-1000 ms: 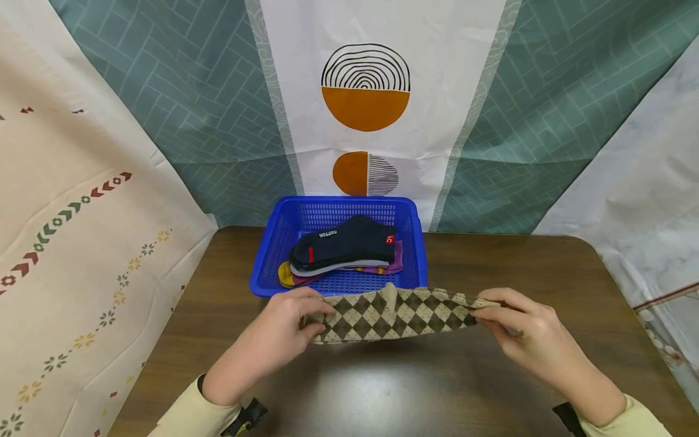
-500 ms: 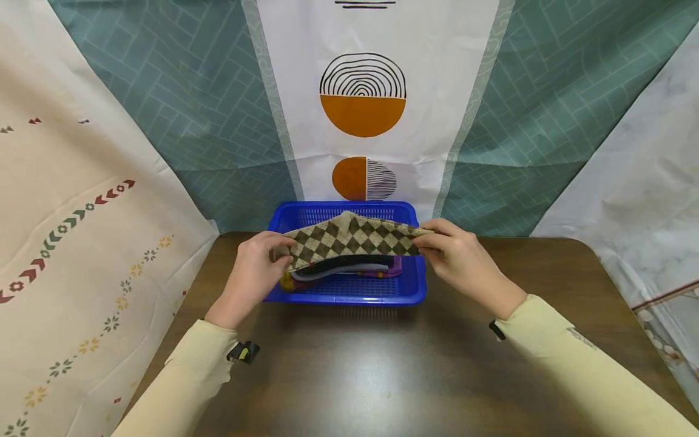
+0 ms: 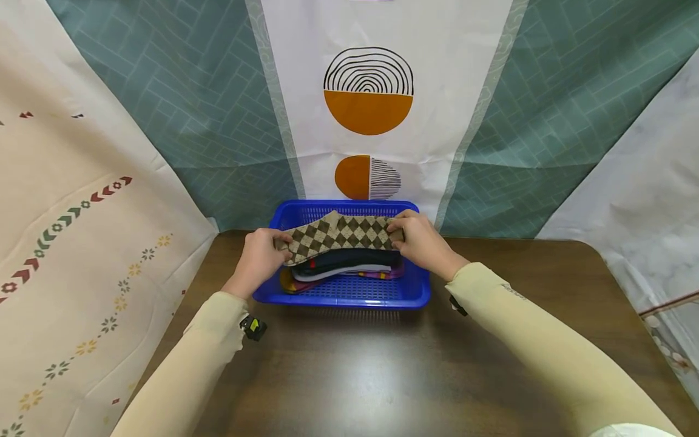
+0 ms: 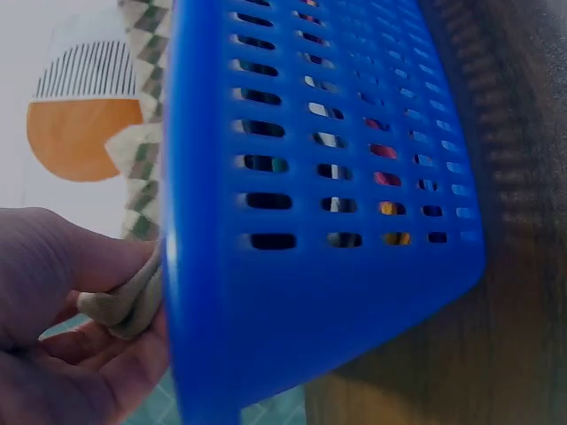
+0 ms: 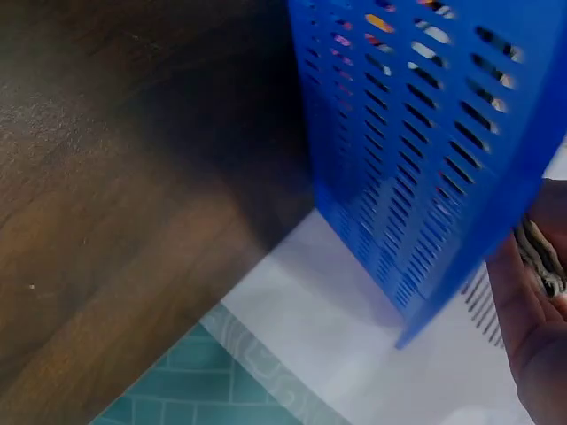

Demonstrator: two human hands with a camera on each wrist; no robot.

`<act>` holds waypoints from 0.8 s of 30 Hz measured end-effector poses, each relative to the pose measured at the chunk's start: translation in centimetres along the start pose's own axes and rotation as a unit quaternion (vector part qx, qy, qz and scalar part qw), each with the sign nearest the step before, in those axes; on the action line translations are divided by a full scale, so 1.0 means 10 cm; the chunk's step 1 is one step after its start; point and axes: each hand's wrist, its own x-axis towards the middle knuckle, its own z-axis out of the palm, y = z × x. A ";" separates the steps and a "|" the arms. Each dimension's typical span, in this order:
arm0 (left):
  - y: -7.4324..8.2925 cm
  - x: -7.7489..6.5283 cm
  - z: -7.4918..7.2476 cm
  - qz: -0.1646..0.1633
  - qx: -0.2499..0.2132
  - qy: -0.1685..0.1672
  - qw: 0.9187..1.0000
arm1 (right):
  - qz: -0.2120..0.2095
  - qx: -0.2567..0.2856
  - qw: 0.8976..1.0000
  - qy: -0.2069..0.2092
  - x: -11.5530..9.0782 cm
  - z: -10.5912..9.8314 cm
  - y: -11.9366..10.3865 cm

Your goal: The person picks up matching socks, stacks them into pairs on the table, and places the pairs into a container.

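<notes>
A beige and brown argyle sock (image 3: 360, 233) is stretched flat between my two hands, over the blue plastic basket (image 3: 349, 301). My left hand (image 3: 263, 252) pinches its toe end at the basket's left rim. In the left wrist view, thumb and fingers squeeze the folded beige toe (image 4: 131, 301) just beside the rim. The cuff end is pinched by my right hand (image 3: 420, 243) near the basket's right rim; only a bit of the sock (image 5: 540, 257) shows in the right wrist view. Under it in the basket lie a black sock (image 3: 349, 260) and other socks, partly hidden.
The basket stands at the back of a brown wooden table (image 3: 349, 364), close to a hanging patterned curtain (image 3: 382, 176). A cream cloth with flower patterns (image 3: 98, 255) hangs on the left, and a white marbled cloth (image 3: 633, 200) on the right.
Both hands have carried the argyle sock forward, from in front of the basket to over it. The hands have come closer together, and the sock now hangs lower over the other socks.
</notes>
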 end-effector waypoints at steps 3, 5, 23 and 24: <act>-0.01 0.00 0.00 -0.017 0.007 -0.016 1.000 | 0.012 -0.009 1.000 -0.024 0.05 0.04 0.01; 0.00 0.01 0.00 -0.022 0.016 -0.023 0.999 | 0.018 -0.016 0.999 -0.037 0.08 0.05 0.02; 0.10 0.06 0.16 -0.004 0.141 -0.125 0.982 | -0.058 -0.142 0.988 0.006 0.10 0.21 0.14; 0.12 0.04 0.16 0.006 0.155 -0.111 0.982 | -0.060 -0.143 0.988 0.010 0.11 0.21 0.15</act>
